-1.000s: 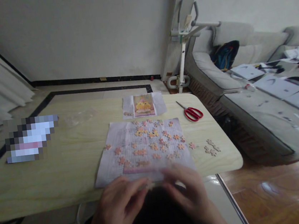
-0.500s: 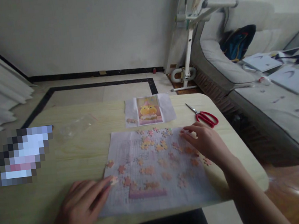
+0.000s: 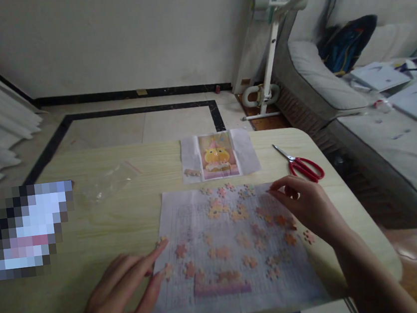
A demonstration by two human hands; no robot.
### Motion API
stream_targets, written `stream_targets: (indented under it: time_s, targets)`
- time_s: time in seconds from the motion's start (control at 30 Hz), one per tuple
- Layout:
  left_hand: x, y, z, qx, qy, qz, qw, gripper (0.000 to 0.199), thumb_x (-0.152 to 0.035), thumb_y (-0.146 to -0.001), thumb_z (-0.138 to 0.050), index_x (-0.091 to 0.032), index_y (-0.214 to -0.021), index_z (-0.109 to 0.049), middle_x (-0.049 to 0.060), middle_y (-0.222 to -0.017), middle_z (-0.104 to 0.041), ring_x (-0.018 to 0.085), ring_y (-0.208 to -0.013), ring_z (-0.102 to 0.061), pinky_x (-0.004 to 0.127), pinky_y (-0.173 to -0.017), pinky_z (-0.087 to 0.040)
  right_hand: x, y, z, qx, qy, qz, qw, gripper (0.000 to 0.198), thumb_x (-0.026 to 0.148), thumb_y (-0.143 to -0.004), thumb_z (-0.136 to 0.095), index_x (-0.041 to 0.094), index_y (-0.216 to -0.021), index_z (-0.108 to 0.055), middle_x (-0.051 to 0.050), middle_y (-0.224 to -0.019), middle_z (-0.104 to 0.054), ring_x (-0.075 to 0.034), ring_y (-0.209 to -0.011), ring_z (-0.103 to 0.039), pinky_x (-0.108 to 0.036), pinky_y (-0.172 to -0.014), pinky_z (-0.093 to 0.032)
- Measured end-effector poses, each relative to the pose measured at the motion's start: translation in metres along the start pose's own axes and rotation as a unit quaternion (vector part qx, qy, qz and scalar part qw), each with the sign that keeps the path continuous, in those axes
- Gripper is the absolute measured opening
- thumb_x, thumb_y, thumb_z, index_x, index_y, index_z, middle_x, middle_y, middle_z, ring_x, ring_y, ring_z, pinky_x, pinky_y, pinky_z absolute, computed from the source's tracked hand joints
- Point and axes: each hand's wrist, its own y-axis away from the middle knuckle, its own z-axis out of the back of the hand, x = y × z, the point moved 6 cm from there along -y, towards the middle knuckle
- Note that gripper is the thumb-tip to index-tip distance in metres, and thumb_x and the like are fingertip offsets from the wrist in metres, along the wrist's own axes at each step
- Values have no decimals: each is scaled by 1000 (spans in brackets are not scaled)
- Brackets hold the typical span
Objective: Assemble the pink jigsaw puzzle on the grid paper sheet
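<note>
Loose jigsaw pieces (image 3: 219,253) in pink, orange and yellow lie over a printed white sheet (image 3: 165,307). My left hand (image 3: 120,292) is open at the sheet's left edge, thumb and index finger apart. Its index fingertip touches a puzzle piece (image 3: 159,242), partly covered, and its thumb tip is beside a second, pale piece (image 3: 168,271). At the sheet's upper right corner, my right hand (image 3: 308,208) is closed in a pinch; whatever is between the fingertips is too small to make out. A joined purple-pink strip (image 3: 221,288) lies near the sheet's bottom edge.
A creased picture (image 3: 219,156) of a yellow character lies behind the sheet. Red-handled scissors (image 3: 303,166) rest beyond my right hand. A clear plastic bag (image 3: 111,181) and a blurred-out phone-like device (image 3: 36,226) are on the table's left. A grey sofa (image 3: 374,157) stands at right.
The left hand's thumb and index finger have parted from the pale piece, and the index finger has reached up to the piece above. The right hand remains pinched near the corner. The view has shifted slightly.
</note>
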Motion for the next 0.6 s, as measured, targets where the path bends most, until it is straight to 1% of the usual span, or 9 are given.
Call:
stream_targets:
  time_s: [0.07,0.13,0.2,0.3,0.37,0.43,0.53,0.6]
  targets:
    - [-4,-13,-1,-13,7,4,1000,28,-23,-97,-52,-21,-124,-58,5,-104,-63,16,-93,-61,25,-79,-50,10,-4,1,16,-30,-31,999,16,33,-85,-63,19,-84,-71,-2,-64,-65,-15,-55,-55,-28,-53,-43]
    - [-9,-30,-7,-15,14,-4,1000,25,-22,-96,-53,-20,-120,-59,5,-104,-63,17,-96,-60,29,-82,-50,23,-11,-5,46,-70,-45,995,15,32,-85,-64,19,-85,-73,-2,-68,-70,-15,-59,-58,-28,-55,-45]
    - [-17,-49,-16,9,21,-20,1000,24,-20,-96,-52,-20,-120,-58,6,-104,-63,19,-96,-60,33,-83,-50,38,-20,-15,89,-107,-39,990,13,30,-85,-65,20,-85,-74,-2,-73,-72,-15,-62,-60,-27,-57,-45]
    - [-25,-73,-30,63,37,-39,997,24,-18,-97,-50,-19,-119,-58,6,-101,-63,20,-95,-60,37,-81,-51,52,-34,-29,136,-122,-31,983,10,24,-84,-65,20,-82,-75,-1,-72,-72,-12,-61,-58,-25,-57,-43]
    - [-24,-82,-35,85,46,-37,995,23,-19,-98,-49,-19,-119,-58,6,-101,-63,21,-94,-60,39,-81,-51,53,-41,-34,146,-115,-28,982,9,22,-83,-66,20,-82,-75,1,-68,-69,-11,-60,-56,-24,-55,-41]
    - [-21,-87,-34,87,48,-36,994,22,-19,-98,-49,-18,-118,-59,6,-100,-63,22,-93,-60,40,-79,-51,49,-45,-36,147,-106,-27,983,8,22,-83,-66,21,-81,-74,2,-65,-66,-10,-58,-53,-24,-54,-38]
    - [-13,-91,-32,89,45,-31,995,21,-21,-98,-48,-18,-115,-60,6,-97,-64,22,-90,-61,40,-77,-52,41,-46,-41,160,-110,-45,980,7,22,-84,-67,22,-81,-73,4,-61,-62,-9,-54,-50,-23,-50,-34]
    - [-10,-94,-33,101,47,-19,994,21,-22,-98,-47,-18,-113,-61,6,-96,-65,22,-88,-62,39,-75,-52,35,-45,-45,166,-124,-61,976,6,23,-84,-67,22,-81,-73,4,-59,-61,-9,-52,-48,-23,-48,-33]
